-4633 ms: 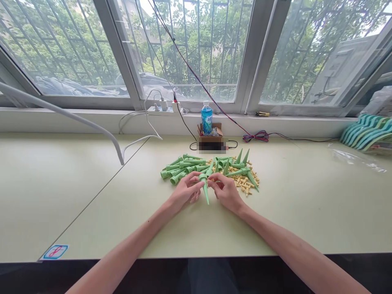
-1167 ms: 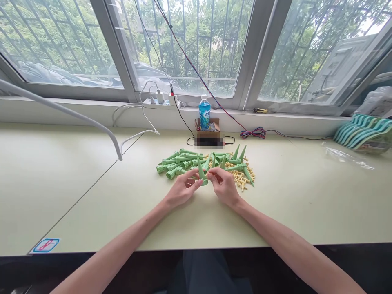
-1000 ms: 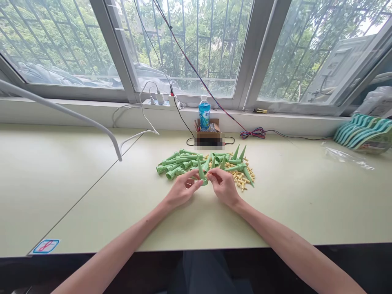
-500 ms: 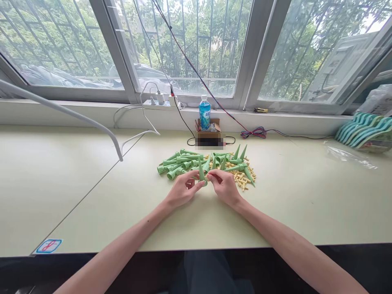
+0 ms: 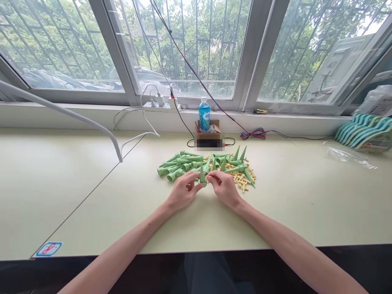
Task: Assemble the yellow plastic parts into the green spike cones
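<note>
My left hand (image 5: 183,190) pinches a green plastic cone spike (image 5: 201,173) near its wide base, tip pointing up and away from me. My right hand (image 5: 224,188) is closed at the spike's base from the right, fingertips pinched on something small that I cannot make out. Just behind my hands lies a pile of green cone spikes (image 5: 180,162), with small yellow plastic pieces (image 5: 241,179) heaped to the right among more spikes.
The pale green table (image 5: 76,183) meets a window sill. A blue bottle (image 5: 204,116) stands in a small cardboard box (image 5: 208,136). A white cable (image 5: 92,124) crosses the left side; red and black wires (image 5: 257,133) lie right. Teal stacked parts (image 5: 364,130) sit far right.
4.6 s ago the spike pointed down toward me; now its tip points up and away. Over the last second my hands have stayed almost still at its base.
</note>
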`<state>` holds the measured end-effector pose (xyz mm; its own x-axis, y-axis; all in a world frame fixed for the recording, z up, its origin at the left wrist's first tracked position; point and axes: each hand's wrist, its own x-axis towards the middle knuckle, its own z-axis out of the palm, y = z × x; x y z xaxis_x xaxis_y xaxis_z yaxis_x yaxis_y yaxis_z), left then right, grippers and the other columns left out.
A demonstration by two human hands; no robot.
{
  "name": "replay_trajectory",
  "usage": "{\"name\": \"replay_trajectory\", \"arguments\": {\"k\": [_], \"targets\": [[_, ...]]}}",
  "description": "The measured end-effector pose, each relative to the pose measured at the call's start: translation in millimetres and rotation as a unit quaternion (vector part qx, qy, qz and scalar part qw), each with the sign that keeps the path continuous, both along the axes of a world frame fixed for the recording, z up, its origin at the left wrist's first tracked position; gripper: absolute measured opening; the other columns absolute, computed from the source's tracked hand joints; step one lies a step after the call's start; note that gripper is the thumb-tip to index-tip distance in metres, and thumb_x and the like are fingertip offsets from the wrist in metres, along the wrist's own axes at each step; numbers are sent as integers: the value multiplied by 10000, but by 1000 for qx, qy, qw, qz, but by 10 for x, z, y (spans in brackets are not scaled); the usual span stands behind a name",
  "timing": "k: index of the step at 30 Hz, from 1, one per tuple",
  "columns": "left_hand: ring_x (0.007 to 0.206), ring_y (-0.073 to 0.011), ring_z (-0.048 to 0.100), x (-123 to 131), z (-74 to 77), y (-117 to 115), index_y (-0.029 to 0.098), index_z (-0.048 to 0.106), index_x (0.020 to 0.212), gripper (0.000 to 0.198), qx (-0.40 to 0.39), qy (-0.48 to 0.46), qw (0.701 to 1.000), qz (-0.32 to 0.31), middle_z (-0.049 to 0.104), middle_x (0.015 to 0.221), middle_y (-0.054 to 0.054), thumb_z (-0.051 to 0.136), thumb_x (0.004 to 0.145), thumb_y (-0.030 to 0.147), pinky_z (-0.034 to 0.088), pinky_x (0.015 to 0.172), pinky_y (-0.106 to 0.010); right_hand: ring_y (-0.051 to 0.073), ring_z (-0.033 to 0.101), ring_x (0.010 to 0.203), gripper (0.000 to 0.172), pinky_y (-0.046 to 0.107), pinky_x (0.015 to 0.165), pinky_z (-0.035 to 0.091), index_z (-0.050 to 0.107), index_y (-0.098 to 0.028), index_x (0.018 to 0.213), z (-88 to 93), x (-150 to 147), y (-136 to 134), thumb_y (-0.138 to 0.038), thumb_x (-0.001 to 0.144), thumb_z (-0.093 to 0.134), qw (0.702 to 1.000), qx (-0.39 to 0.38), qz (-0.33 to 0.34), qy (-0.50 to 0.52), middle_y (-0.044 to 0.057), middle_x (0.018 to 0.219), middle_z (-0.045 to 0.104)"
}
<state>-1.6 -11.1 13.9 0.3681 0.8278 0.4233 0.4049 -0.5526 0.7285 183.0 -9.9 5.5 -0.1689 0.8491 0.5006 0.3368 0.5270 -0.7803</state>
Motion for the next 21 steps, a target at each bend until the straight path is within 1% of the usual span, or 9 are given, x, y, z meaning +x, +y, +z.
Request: {"name": "replay_trajectory", "arguments": {"k": [5,8,11,14,18,21], "targets": [[545,-55,408,-9,-39,32,224,682,1080,214,12,1,1000,-3,585,975,-32,575,912,303,463,499,-191,136,479,578,219,243,539,374,646,-173,811,-13,2,2,-299,944,524,1000,-12,8,6,13,681,606],[574,-66,438,-10,-58,44,235,700,1068,207,22,-1,1000,4,602,1029,-45,568,916,286,448,502,-197,133,486,572,221,238,536,379,639,-175,808,-13,-2,-4,-308,945,526,1000,-20,11,10,11,679,609],[557,-61,427,-11,-64,48,279,699,1128,247,32,3,999,11,600,1039,-38,576,913,271,425,497,-204,133,494,571,222,237,538,387,637,-176,811,-6,-6,-13,-316,945,528,999,-27,12,13,13,685,618],[529,-48,404,-11,-62,48,322,684,1181,290,32,13,999,22,579,1055,-32,564,921,274,432,512,-215,135,508,586,221,237,550,395,644,-176,826,1,-6,-21,-319,947,526,999,-27,11,16,16,705,630],[576,-69,458,2,-42,33,327,637,1248,329,7,5,999,31,555,1077,-43,535,935,319,474,538,-227,128,499,575,233,237,540,389,649,-178,847,15,-2,-34,-339,954,520,999,-25,2,22,14,719,630],[530,-56,472,21,-3,12,307,531,1331,407,-59,-36,997,30,556,1066,-42,539,929,370,486,506,-223,120,474,552,250,237,518,379,643,-176,854,30,4,-44,-361,959,512,999,-23,-10,34,10,712,611]]}}
